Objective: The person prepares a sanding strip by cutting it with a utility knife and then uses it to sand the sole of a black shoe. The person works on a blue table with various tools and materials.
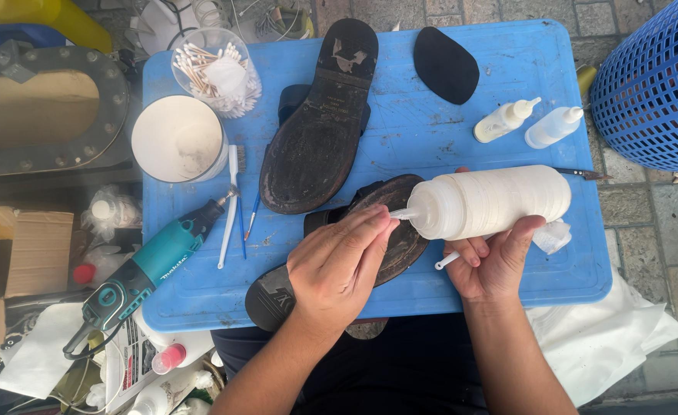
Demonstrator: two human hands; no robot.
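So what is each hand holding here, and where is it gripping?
The right hand grips the white squeeze bottle around its body. The left hand pinches the bottle's nozzle tip over the dark shoe sole.

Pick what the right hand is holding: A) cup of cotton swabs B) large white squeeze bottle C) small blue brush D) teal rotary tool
B: the right hand grips the large white squeeze bottle on its side, nozzle pointing at the left hand, whose fingertips meet the tip above the dark shoe sole on the blue tray.
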